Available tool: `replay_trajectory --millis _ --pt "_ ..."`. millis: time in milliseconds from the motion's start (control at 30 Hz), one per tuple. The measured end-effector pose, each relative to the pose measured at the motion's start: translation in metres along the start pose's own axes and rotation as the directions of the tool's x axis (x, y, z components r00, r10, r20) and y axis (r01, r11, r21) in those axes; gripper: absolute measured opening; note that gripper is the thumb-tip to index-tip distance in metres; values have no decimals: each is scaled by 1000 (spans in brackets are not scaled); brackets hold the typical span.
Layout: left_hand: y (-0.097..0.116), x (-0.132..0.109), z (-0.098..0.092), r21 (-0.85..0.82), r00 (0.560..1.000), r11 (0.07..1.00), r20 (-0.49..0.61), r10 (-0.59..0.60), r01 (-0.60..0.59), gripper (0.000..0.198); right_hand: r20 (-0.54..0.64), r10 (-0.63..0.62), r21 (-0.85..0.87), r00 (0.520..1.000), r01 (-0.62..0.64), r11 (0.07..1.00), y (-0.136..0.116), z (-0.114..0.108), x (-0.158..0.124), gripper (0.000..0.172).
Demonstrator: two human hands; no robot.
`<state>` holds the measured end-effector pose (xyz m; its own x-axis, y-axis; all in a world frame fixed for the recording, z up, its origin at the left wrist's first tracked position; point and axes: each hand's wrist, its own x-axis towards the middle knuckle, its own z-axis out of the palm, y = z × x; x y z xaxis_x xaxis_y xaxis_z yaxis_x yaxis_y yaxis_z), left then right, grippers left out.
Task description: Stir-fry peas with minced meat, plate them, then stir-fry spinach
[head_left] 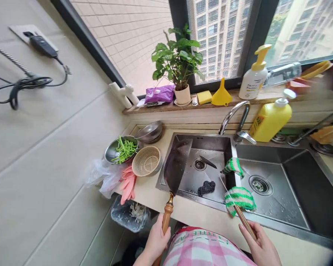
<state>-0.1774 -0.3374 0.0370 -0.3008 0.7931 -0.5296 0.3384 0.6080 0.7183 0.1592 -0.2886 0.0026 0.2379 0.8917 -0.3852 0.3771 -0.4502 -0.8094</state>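
Note:
My left hand (157, 238) is closed around the turned wooden handle of a broad cleaver (178, 166), whose dark blade slants over the left edge of the sink. My right hand (258, 242) grips a wooden-handled knife (244, 222); its thin blade shows edge-on and points toward the sink. Beneath that knife, a green-and-white striped scrubbing cloth (242, 197) lies over the front of the sink divider. Another striped cloth (234, 166) rests farther back on the divider. A dark pointed blade (208, 162) sticks out beside it, its handle not visible. A black mesh scrubber (207, 188) lies in the left basin.
The double sink (280, 162) has a faucet (235, 118) behind it and a yellow pump bottle (272, 120) nearby. To the left are a bowl of green vegetables (124, 150), a beige strainer (147, 161), metal bowls (150, 131) and pink gloves (128, 184). A bin (129, 214) sits below the counter edge.

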Motion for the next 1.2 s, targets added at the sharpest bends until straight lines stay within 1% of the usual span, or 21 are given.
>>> replay_trajectory --millis 100,167,267,333,400,500,567,700,833,933,1000,1100,1167,1200 --pt "1 -4 3 -200 1000 980 6 -23 23 45 81 2 13 997 -3 1000 5 -2 5 45" --pt "2 -7 4 -260 998 964 22 -53 56 45 125 18 8 992 -19 1000 7 -3 7 47" --pt "5 -11 8 -243 994 964 47 -100 109 47 161 44 -10 986 -43 999 7 -4 5 49" --pt "4 -11 11 -230 992 965 53 -115 124 50 188 40 -9 981 -39 999 5 -3 2 51" --pt "0 -11 13 -246 994 963 38 -102 108 49 195 13 7 981 -15 1000 0 -2 -1 50" --pt "-8 -8 18 -257 998 965 -16 -56 50 44 148 -28 22 989 25 999 -8 -2 -3 49" --pt "-12 -6 20 -182 998 983 -59 -35 23 42 119 -51 34 992 48 998 -12 -1 -3 48" --pt "-17 -5 24 22 993 1000 -120 6 -3 38 104 -73 50 992 68 996 -12 -1 0 47" --pt "-21 -4 25 74 992 997 -125 31 -22 36 87 -69 60 994 64 996 -7 4 1 46" --pt "-24 -3 24 138 993 990 -118 26 -9 38 110 -91 79 990 82 994 0 11 -2 46" --pt "-27 -2 22 186 994 983 -108 28 -8 39 129 -59 48 990 53 997 6 18 -5 48" --pt "-30 2 15 280 994 960 -99 41 -11 36 107 -13 6 994 12 1000 14 30 -16 48" --pt "-28 6 3 341 996 940 -70 57 -30 31 58 -46 22 997 45 999 17 40 -27 45" --pt "-26 9 -5 371 998 928 -28 56 -41 29 39 -65 31 997 64 997 16 45 -34 43"
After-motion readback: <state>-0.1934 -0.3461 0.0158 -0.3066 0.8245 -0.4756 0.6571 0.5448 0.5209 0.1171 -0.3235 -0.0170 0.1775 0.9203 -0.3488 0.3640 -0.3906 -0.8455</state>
